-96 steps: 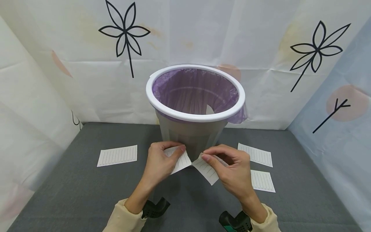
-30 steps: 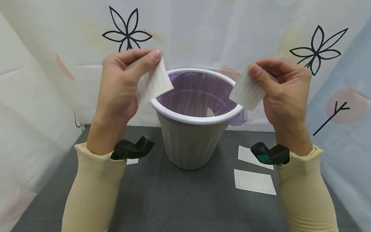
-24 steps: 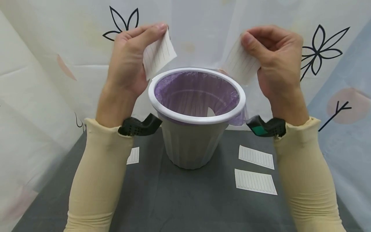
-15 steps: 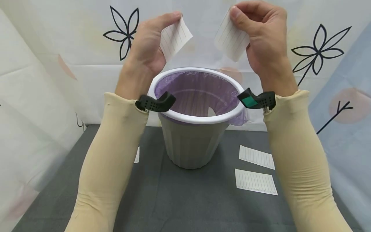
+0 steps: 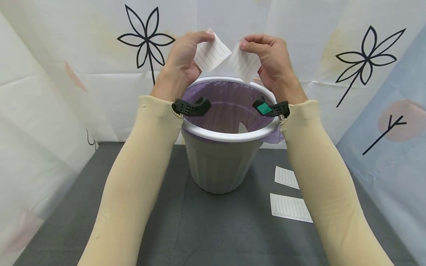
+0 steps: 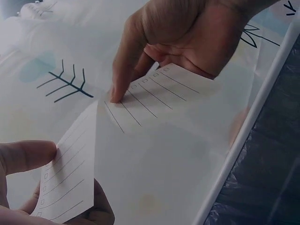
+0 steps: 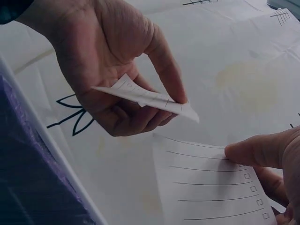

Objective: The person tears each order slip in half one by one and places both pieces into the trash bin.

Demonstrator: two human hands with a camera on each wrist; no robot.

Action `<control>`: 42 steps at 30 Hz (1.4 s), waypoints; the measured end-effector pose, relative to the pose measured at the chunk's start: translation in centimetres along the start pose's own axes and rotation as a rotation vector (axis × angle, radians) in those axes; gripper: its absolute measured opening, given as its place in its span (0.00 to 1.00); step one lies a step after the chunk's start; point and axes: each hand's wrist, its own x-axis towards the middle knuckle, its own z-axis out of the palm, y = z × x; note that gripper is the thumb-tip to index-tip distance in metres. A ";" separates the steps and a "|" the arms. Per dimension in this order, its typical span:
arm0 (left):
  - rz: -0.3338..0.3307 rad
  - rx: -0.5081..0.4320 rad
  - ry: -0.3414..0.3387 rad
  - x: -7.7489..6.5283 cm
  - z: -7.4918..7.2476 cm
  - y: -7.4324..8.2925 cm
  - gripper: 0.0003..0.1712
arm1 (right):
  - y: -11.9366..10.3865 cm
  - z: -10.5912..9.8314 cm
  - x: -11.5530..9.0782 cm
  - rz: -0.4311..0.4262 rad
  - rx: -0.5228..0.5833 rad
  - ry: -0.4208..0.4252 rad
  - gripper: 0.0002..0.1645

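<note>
Above the far rim of the bin (image 5: 219, 166), my left hand (image 5: 186, 55) pinches a lined paper piece (image 5: 212, 53) between thumb and fingers. My right hand (image 5: 271, 61) pinches a second lined piece (image 5: 245, 65) beside it. In the head view the near corners of the two pieces almost meet; whether they touch I cannot tell. The left wrist view shows small checkboxes along one edge of the left piece (image 6: 70, 173). From the right wrist, the right piece (image 7: 206, 183) hangs fairly flat, and the left one appears nearly edge-on. A white scrap (image 5: 242, 128) lies inside the bin.
A purple bag lines the bin under its white rim (image 5: 226, 137). Two lined paper slips (image 5: 286, 177) lie on the grey table (image 5: 206, 229) at the right, partly covered by the right sleeve (image 5: 319, 159). White printed cloth (image 5: 229, 22) hangs behind.
The hands pulled a paper apart low before the bin, then rose with one piece each. Over the last half second they came closer together and sank slightly. The left forearm now hides the left slip.
</note>
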 end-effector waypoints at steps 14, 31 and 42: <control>0.018 0.236 0.012 -0.1 -0.3 -0.8 0.22 | 0.3 0.0 -0.5 0.045 -0.212 -0.024 0.06; -0.060 0.450 -0.060 -0.8 -1.0 -1.0 0.25 | 0.1 0.0 -0.8 0.054 -0.332 -0.039 0.05; -0.040 0.402 -0.105 -1.7 -0.8 -0.8 0.23 | -0.4 -0.3 -1.5 0.026 -0.229 -0.073 0.04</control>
